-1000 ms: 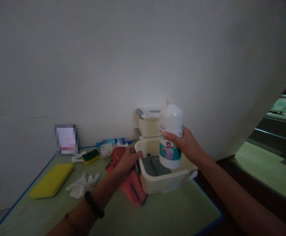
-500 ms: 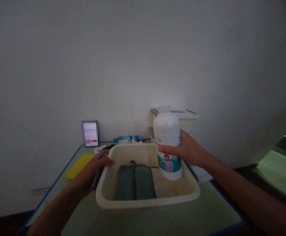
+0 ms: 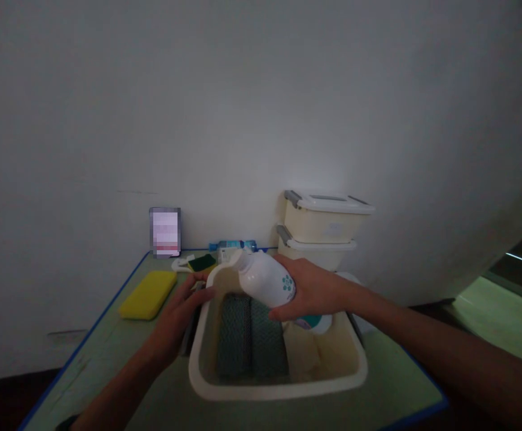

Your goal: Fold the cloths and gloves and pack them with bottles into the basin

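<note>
A white bottle [image 3: 261,278] with a green label lies tilted over a cream plastic bin [image 3: 283,392], its capped neck pointing left. My right hand [image 3: 309,288] is wrapped round the bottle's middle and hides much of the label. My left hand [image 3: 178,311] grips the bin's left rim and grey handle, its thumb on the rim. Inside the bin, two dark green mesh-covered pads [image 3: 234,335] lie side by side on the left. A pale flat piece [image 3: 301,353] is beside them; what it is I cannot tell.
Yellow sponge block [image 3: 148,295] at left on the green table [image 3: 108,365]. Behind the bin are a green-and-yellow scouring sponge [image 3: 202,262] and a blue-labelled bottle [image 3: 234,245]. Two lidded boxes [image 3: 328,224] are stacked against the wall. A screen [image 3: 165,232] stands at the back left.
The bottle has gone from upright to tilted, its neck swinging left over the bin. The bin has come round in front of me, with my left hand on its left side.
</note>
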`<act>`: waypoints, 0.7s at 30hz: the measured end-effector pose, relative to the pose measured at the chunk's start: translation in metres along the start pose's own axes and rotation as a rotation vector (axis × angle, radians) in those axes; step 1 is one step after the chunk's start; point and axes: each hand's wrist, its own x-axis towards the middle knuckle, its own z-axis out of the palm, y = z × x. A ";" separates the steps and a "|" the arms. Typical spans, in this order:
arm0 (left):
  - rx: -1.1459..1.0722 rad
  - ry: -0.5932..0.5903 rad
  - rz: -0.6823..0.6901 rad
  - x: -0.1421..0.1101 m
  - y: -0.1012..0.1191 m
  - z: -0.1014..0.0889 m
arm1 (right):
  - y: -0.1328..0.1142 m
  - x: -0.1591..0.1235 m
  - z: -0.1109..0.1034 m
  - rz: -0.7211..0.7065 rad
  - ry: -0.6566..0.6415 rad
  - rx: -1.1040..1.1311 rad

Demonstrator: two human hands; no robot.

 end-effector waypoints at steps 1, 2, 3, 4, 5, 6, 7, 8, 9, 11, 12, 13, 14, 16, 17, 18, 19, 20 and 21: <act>-0.012 0.002 0.011 0.002 -0.003 -0.001 | 0.003 0.003 0.004 0.001 -0.018 -0.024; -0.021 0.000 0.018 0.005 -0.007 -0.003 | 0.005 0.005 0.009 0.004 -0.038 -0.051; -0.026 -0.003 0.031 0.007 -0.011 -0.004 | 0.007 0.008 0.012 0.004 -0.061 -0.082; -0.024 -0.004 0.044 0.009 -0.015 -0.005 | 0.010 0.010 0.015 0.000 -0.091 -0.111; -0.018 -0.001 0.054 0.011 -0.019 -0.006 | 0.012 0.012 0.018 -0.011 -0.127 -0.135; -0.009 0.004 0.059 0.012 -0.022 -0.006 | 0.013 0.015 0.019 -0.023 -0.164 -0.156; -0.002 0.006 0.063 0.013 -0.025 -0.005 | 0.015 0.017 0.020 -0.033 -0.198 -0.177; -0.002 0.006 0.064 0.014 -0.028 -0.005 | 0.016 0.019 0.020 -0.039 -0.227 -0.200; -0.004 0.005 0.063 0.015 -0.030 -0.005 | 0.018 0.021 0.020 -0.043 -0.250 -0.221; 0.020 -0.008 0.083 0.018 -0.033 -0.007 | 0.019 0.026 0.017 -0.057 -0.289 -0.240; 0.066 -0.030 0.102 0.022 -0.033 -0.010 | 0.020 0.028 0.016 -0.067 -0.306 -0.237; 0.130 -0.059 0.117 0.025 -0.031 -0.014 | 0.020 0.029 0.015 -0.078 -0.322 -0.229; 0.226 -0.128 0.127 0.030 -0.027 -0.019 | 0.021 0.030 0.013 -0.086 -0.335 -0.220; 0.393 -0.344 0.014 0.039 -0.015 -0.029 | 0.022 0.032 0.013 -0.093 -0.340 -0.213; 0.428 -0.405 -0.040 0.044 -0.006 -0.034 | 0.022 0.032 0.013 -0.094 -0.333 -0.216; 0.453 -0.444 -0.076 0.049 0.004 -0.037 | 0.023 0.032 0.014 -0.096 -0.325 -0.224; 0.490 -0.509 -0.128 0.053 0.015 -0.039 | 0.023 0.031 0.016 -0.100 -0.321 -0.233; 0.583 -0.596 -0.184 0.057 0.026 -0.039 | 0.024 0.031 0.017 -0.105 -0.319 -0.240; 0.668 -0.659 -0.203 0.061 0.036 -0.038 | 0.024 0.030 0.019 -0.111 -0.324 -0.246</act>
